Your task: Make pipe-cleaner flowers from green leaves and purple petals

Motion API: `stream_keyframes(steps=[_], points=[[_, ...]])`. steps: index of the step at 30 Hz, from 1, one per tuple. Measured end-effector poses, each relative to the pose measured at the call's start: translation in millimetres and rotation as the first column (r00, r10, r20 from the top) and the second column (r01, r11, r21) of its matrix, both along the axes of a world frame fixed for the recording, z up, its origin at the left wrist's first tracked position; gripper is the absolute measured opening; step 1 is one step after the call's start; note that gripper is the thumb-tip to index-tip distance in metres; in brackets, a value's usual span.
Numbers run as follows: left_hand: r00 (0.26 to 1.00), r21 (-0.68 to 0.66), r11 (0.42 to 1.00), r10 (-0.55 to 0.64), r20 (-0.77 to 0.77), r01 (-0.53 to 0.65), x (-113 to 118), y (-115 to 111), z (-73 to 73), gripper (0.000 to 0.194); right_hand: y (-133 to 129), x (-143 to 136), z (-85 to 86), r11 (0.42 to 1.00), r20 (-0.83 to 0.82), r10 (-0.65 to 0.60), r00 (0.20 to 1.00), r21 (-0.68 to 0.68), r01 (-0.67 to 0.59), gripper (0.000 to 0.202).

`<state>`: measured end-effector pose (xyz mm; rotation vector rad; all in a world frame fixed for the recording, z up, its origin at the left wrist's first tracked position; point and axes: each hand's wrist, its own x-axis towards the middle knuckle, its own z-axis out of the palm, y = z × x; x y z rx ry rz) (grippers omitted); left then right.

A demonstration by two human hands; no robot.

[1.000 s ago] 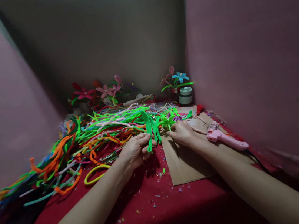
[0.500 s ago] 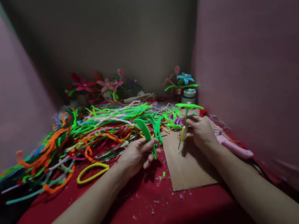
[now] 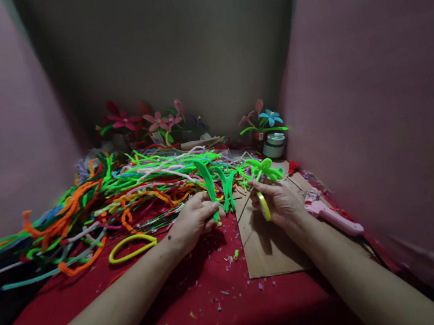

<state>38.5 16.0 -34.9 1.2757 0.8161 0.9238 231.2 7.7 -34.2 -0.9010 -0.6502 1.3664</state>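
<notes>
Between the thumb and fingers of my left hand (image 3: 197,217) stands a long green pipe-cleaner leaf (image 3: 207,185), its tip pointing up. More green pipe-cleaner leaves (image 3: 226,187) lie just beyond it on the red cloth. My right hand (image 3: 282,201) is closed around the stem of a green pipe-cleaner flower (image 3: 264,168); the thin dark stem slants down to the left. A small roll of yellow tape (image 3: 264,206) hangs at the same fingers, over a sheet of cardboard (image 3: 272,257).
A tangled heap of coloured pipe cleaners (image 3: 161,171) spreads across the left and back. A yellow loop (image 3: 132,247) lies near my left forearm. The pink glue gun (image 3: 335,216) rests right of my right hand. Behind stand a lidded jar (image 3: 274,145) and a blue flower (image 3: 271,117).
The green flower in my right hand has tipped toward me, showing its petals, and its stem now slants left. My left hand has shifted slightly left and up with the leaf.
</notes>
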Motion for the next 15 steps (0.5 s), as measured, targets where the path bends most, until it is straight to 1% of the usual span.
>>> stream_keyframes(steps=[3,7,12,15], points=[[0.999,0.029,0.999,0.031,-0.006,-0.031,0,-2,6.4,0.020,-1,-11,3.2,0.997,0.017,0.070,0.997,0.043,-0.071,0.015],[1.000,0.047,0.999,0.016,0.025,-0.017,-2,-3,11.4,0.020,3,-23,5.8,0.979,0.045,0.172,0.984,0.106,-0.176,0.018],[0.995,0.046,0.997,0.064,0.073,-0.068,-6,4,6.9,0.019,9,-40,0.9,0.928,0.061,0.282,0.957,0.234,-0.289,0.019],[0.990,0.030,0.996,0.083,0.117,-0.087,-7,9,0.6,0.020,9,-48,-4.6,0.923,0.053,0.279,0.959,0.262,-0.283,0.018]])
